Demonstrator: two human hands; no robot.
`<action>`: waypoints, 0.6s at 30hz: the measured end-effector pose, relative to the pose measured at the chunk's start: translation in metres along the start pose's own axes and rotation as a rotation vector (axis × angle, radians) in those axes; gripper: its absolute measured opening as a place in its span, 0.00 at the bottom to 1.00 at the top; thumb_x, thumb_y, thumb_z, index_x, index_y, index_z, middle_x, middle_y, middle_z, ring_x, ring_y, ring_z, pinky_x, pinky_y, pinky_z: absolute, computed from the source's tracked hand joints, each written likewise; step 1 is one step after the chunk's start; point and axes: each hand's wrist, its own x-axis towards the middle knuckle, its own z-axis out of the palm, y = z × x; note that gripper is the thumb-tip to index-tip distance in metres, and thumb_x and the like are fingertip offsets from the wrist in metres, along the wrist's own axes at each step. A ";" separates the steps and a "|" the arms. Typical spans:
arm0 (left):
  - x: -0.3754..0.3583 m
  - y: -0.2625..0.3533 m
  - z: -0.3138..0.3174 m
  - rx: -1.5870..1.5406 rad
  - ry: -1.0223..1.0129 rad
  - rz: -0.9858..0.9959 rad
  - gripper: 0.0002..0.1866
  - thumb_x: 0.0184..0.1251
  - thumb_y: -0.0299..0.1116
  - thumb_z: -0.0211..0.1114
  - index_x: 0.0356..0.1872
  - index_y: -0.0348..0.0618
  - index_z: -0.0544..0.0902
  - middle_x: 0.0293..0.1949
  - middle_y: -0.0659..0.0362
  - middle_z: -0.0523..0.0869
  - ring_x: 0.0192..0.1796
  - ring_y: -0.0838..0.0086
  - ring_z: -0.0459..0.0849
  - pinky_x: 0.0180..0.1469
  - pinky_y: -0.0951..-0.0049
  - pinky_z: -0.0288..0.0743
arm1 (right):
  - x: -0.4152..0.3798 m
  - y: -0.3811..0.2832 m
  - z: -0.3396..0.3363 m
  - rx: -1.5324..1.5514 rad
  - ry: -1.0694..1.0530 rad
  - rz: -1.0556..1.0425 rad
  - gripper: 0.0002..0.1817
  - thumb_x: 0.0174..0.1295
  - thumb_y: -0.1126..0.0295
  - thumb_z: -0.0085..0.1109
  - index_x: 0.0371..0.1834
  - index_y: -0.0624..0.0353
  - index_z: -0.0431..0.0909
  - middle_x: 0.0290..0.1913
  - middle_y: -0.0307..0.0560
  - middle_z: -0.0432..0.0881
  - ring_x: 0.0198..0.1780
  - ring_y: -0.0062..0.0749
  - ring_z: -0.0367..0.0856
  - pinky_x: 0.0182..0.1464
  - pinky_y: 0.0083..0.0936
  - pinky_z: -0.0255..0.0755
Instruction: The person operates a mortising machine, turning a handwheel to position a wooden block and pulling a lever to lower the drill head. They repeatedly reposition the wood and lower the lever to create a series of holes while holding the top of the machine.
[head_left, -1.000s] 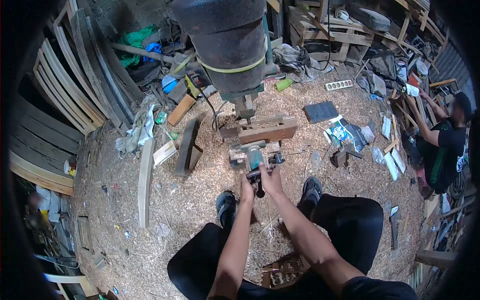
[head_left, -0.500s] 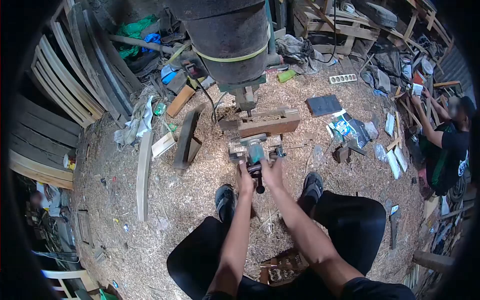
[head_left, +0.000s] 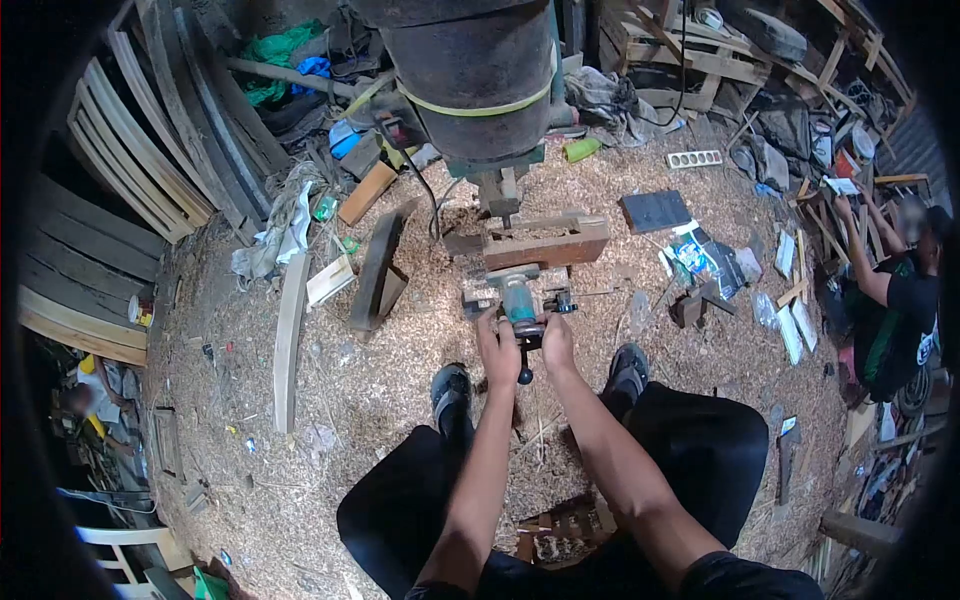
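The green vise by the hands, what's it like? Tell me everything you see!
The vise looks like worn green metal, with a dark crank at its near end and a rod ending in a dark ball pointing toward the person. It sits low, just in front of a brown wooden block. The left hand and right hand are at the crank; their exact grip is hidden.

Wood shavings (head_left: 400, 400) litter the floor (head_left: 200, 380); curved planks (head_left: 125, 150) stand at left, corrugated sheeting (head_left: 918, 150) at far right.

Matt metal vise (head_left: 518, 303), wooden block (head_left: 560, 250)
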 end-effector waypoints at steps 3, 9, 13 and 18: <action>0.000 -0.007 -0.001 0.003 -0.004 -0.032 0.19 0.67 0.31 0.52 0.55 0.32 0.75 0.55 0.44 0.79 0.60 0.56 0.75 0.66 0.64 0.63 | -0.005 -0.004 -0.007 -0.085 -0.044 -0.076 0.24 0.70 0.60 0.37 0.37 0.69 0.79 0.36 0.60 0.82 0.42 0.47 0.79 0.48 0.38 0.70; 0.000 -0.009 0.002 -0.112 0.045 -0.056 0.18 0.71 0.35 0.52 0.54 0.32 0.75 0.54 0.45 0.78 0.57 0.58 0.76 0.62 0.64 0.66 | -0.019 -0.013 -0.012 -0.267 0.038 -0.236 0.30 0.75 0.48 0.35 0.46 0.69 0.74 0.42 0.65 0.80 0.45 0.54 0.79 0.50 0.40 0.69; -0.006 0.004 0.004 0.041 0.112 -0.058 0.25 0.74 0.46 0.55 0.59 0.33 0.70 0.56 0.42 0.74 0.59 0.52 0.73 0.65 0.59 0.62 | -0.001 -0.007 -0.036 -0.174 0.228 -0.143 0.22 0.74 0.54 0.47 0.49 0.67 0.72 0.39 0.56 0.80 0.42 0.38 0.78 0.46 0.34 0.71; -0.016 0.003 0.008 0.039 0.080 0.057 0.21 0.72 0.37 0.54 0.58 0.31 0.71 0.56 0.42 0.75 0.61 0.55 0.72 0.66 0.61 0.62 | -0.013 -0.022 -0.020 -0.073 -0.076 -0.253 0.23 0.71 0.55 0.54 0.52 0.66 0.70 0.40 0.50 0.79 0.42 0.30 0.77 0.47 0.30 0.72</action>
